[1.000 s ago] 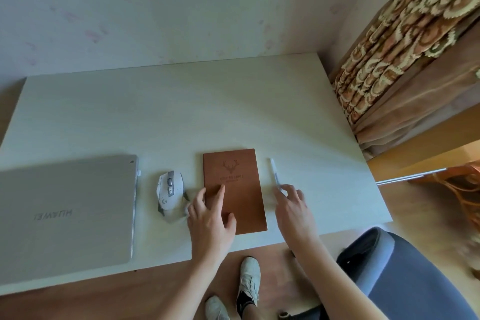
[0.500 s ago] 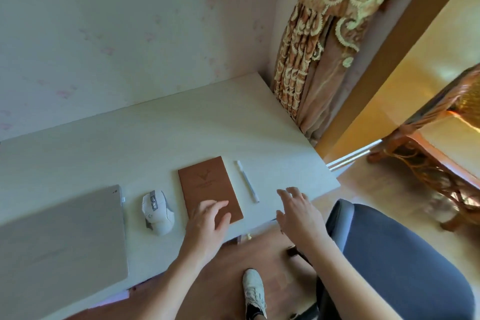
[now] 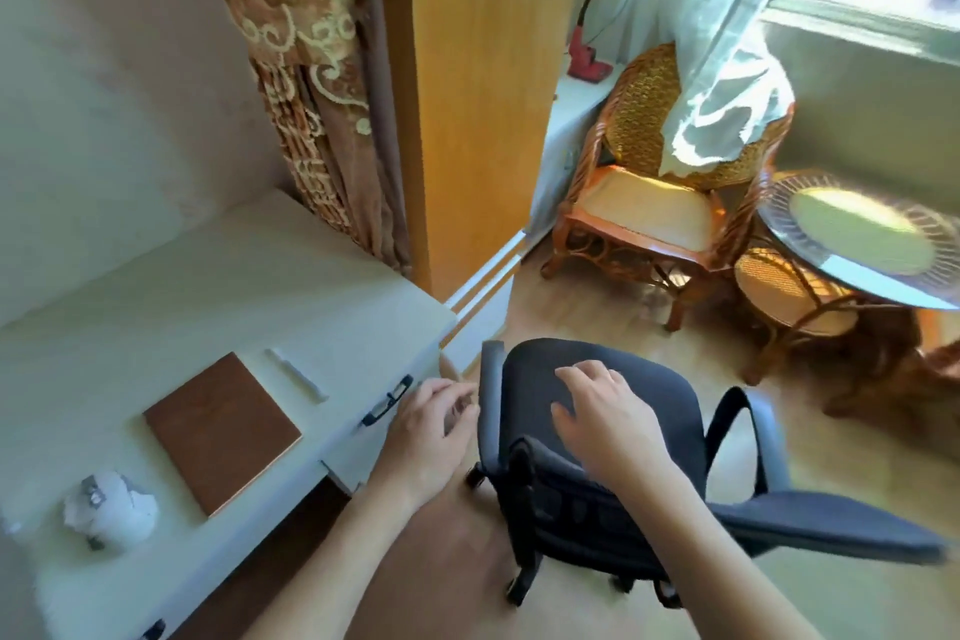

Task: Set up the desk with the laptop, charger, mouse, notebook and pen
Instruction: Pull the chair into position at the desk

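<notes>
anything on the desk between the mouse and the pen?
Yes, in the head view: the brown notebook lies flat between the white mouse and the white pen, apart from both.

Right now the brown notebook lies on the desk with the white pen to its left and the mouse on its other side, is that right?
Not quite. In the head view the pen lies to the right of the notebook on the desk, and the mouse is on its left.
</notes>
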